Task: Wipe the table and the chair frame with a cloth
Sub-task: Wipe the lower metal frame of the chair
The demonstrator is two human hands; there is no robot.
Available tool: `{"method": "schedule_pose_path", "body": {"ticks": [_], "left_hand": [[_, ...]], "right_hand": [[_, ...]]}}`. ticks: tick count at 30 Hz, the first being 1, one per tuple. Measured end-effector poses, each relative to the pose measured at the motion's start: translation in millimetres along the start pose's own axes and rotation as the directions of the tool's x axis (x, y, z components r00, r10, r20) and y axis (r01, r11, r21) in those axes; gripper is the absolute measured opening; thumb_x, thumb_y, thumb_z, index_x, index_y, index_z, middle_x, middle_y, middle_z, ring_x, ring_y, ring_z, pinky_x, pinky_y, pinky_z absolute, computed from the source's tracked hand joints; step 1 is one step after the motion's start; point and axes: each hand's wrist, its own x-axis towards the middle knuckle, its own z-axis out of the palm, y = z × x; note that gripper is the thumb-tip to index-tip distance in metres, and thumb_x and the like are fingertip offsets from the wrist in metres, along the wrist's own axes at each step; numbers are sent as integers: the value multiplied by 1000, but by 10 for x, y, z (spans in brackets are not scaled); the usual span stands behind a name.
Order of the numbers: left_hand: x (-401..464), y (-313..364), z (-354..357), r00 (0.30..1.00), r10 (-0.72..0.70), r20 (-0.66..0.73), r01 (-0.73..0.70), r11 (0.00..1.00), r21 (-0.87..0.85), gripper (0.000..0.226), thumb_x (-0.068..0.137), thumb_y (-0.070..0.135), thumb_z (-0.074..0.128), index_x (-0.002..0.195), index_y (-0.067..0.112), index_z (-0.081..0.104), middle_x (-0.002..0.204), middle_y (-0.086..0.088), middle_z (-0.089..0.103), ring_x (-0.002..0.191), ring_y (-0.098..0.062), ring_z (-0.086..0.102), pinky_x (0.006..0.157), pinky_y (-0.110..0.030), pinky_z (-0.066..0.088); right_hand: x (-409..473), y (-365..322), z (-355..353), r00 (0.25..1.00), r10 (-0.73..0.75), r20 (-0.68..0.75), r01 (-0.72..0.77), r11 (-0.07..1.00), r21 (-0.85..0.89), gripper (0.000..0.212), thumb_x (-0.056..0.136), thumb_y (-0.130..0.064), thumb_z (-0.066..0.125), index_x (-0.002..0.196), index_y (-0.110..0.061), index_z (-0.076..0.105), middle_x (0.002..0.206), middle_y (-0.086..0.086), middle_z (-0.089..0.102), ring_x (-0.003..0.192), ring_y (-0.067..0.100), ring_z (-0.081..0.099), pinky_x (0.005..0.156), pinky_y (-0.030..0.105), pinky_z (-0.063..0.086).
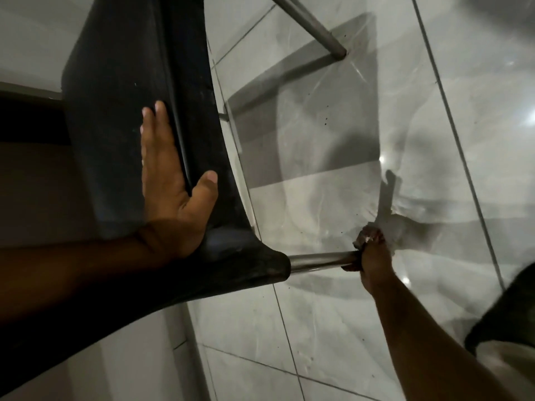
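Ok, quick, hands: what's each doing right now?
Left hand: open, flat on the black chair.
Right hand: closed on cloth around the metal leg.

Two hands [173,183] [373,256], one black chair [121,82], two metal legs [321,260] [309,23], one cloth [363,237]

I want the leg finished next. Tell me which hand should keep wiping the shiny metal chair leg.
Right. The right hand is already wrapped around the shiny metal chair leg with the cloth, while the left hand lies flat, bracing the black padded chair.
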Motion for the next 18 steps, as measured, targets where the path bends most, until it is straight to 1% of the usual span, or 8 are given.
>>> {"method": "schedule_pose_path", "body": {"ticks": [3,7,9,11,13,15,16,18], "left_hand": [[7,27,-17,1000,-27,-11,27,999,31,91,83,42,47,156,7,5,167,-19,3,155,-34,1,125,-56,5],[-2,80,-53,998,-65,20,63,994,88,93,82,47,47,156,18,-1,168,-14,-1,155,-33,-1,123,-60,6],[9,107,-71,996,-79,44,75,993,96,94,81,49,47,156,20,-3,168,-15,-2,155,-34,-2,122,-63,8],[14,129,-85,994,-92,61,85,991,103,96,78,50,47,156,19,-1,167,-17,-1,154,-36,-1,122,-64,8],[21,160,-118,992,-98,83,88,990,108,98,76,51,47,156,17,1,167,-19,0,154,-38,-1,122,-63,7],[24,166,-146,990,-95,102,83,989,125,101,75,53,48,156,16,0,166,-20,-1,154,-39,-2,122,-59,5],[26,158,-153,990,-94,109,79,988,131,101,74,54,48,155,17,0,166,-20,-1,154,-39,-2,121,-58,4],[44,132,-142,988,-99,117,81,985,149,103,73,56,49,155,20,-2,166,-19,-2,153,-39,-2,120,-55,2]], "right_hand": [[-541,-70,233,999,-42,-25,45,989,141,20,96,-10,43,91,-25,56,76,-4,54,64,11,54,50,27,47],[-1309,-158,498,995,-53,88,44,994,105,19,98,-19,45,114,-27,48,96,-1,56,76,16,62,61,28,55],[-1622,-245,614,993,30,111,-48,986,159,9,100,-25,45,100,-27,54,89,-3,57,70,13,60,56,23,50],[-1847,-334,683,976,149,158,-181,960,215,18,99,-27,49,86,-22,60,73,-2,60,58,11,58,54,21,49],[-2017,-424,674,958,169,231,-209,965,161,26,99,-24,50,76,-17,60,69,0,59,57,11,59,68,30,56],[-2138,-511,600,956,147,255,-185,974,132,30,99,-23,48,83,0,58,77,4,56,69,19,56,83,39,57],[-2157,-548,551,957,129,259,-171,975,145,33,99,-25,49,92,7,57,80,7,56,73,24,56,78,38,57],[-2170,-606,419,959,123,254,-164,976,145,31,100,-24,47,96,4,60,81,11,63,68,25,65,62,34,59]]}}
